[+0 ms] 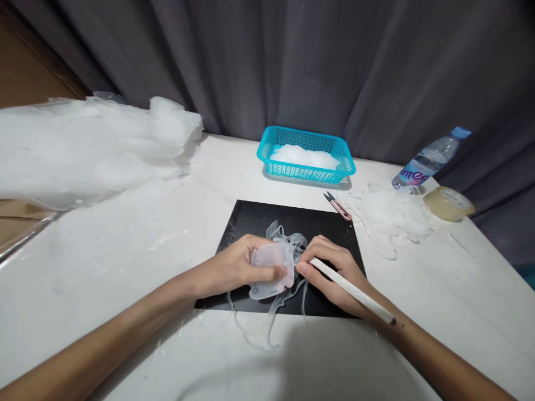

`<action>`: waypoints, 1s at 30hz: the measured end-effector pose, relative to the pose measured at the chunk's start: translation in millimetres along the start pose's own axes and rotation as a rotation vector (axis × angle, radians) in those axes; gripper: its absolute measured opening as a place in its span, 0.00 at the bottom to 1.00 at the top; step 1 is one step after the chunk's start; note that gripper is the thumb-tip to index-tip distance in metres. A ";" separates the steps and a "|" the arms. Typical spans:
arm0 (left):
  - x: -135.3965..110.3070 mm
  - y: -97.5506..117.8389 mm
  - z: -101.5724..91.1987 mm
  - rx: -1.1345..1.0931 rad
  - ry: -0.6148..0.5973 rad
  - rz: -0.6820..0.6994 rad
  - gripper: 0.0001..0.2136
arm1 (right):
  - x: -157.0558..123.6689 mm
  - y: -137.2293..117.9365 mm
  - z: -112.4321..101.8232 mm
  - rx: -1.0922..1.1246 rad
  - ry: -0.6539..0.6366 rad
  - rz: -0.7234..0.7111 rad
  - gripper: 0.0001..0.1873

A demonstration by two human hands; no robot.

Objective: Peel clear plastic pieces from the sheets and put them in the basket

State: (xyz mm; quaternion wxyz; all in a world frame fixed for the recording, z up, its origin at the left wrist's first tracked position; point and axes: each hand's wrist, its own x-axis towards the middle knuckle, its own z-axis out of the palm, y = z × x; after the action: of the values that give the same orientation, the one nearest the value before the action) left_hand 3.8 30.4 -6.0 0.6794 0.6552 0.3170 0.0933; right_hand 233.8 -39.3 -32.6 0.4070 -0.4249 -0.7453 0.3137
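Note:
My left hand (238,266) grips a small translucent silicone piece (271,272) over a black mat (251,220), its thumb pressed on the piece's face. Thin clear strips (288,236) hang and curl off the piece. My right hand (330,272) is closed in a pen grip on a long white stick tool (355,291), whose tip meets the right edge of the piece. Both hands rest near the mat's front edge.
A turquoise basket (307,167) holding white translucent pieces stands behind the mat. Pink snips (337,205) lie at the mat's back right corner. A heap of clear scraps (390,217), a tape roll (448,201) and a water bottle (430,159) sit right. A big pile of translucent material (83,147) fills the left.

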 end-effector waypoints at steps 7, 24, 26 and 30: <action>-0.1 0.0 3.1 -0.084 -0.099 -0.052 0.05 | 2.5 6.4 2.3 -0.185 0.231 -0.019 0.10; 0.5 1.3 3.8 -0.129 -0.023 0.020 0.17 | 0.0 4.9 5.2 -0.084 0.092 0.041 0.08; 0.7 2.2 6.2 -0.118 -0.007 0.040 0.14 | -0.1 4.0 7.3 -0.024 0.075 0.072 0.06; 0.9 4.6 8.5 -0.109 0.010 0.047 0.10 | 1.2 0.0 7.1 0.073 0.097 0.130 0.08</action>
State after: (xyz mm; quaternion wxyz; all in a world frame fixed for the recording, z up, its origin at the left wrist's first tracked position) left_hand 10.6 24.4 -2.4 0.7100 0.6241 0.2993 0.1298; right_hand 227.2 -39.2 -35.5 0.4364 -0.4720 -0.6837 0.3454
